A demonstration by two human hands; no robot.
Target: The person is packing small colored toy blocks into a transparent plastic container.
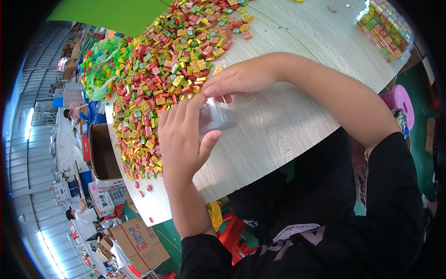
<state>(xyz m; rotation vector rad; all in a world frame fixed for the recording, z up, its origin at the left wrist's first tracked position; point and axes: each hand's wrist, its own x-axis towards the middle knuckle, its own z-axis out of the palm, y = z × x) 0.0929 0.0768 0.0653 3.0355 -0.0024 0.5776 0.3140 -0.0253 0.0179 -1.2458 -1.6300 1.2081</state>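
My left hand [179, 132] is wrapped around a small clear plastic box [219, 117], its fingers over the far side and the thumb by the near side. The box is tilted above the table and slightly blurred; I cannot make out what is in it. At the box's far end, my right hand [237, 78] bends in from the right, its fingers curled close to my left fingertips. What those fingers grip, if anything, is hidden. Just beyond both hands spreads a big heap of small wrapped pieces [172, 60] in red, yellow, green and pink, probably sweets.
The heap covers the far left of the pale wooden table [278, 116]. A plastic bag of green and orange pieces [104, 65] lies beyond it. Stacked filled packs [385, 30] stand at the far right. An open carton [104, 151] is beside the table's left edge; a pink stool [400, 104] is at right.
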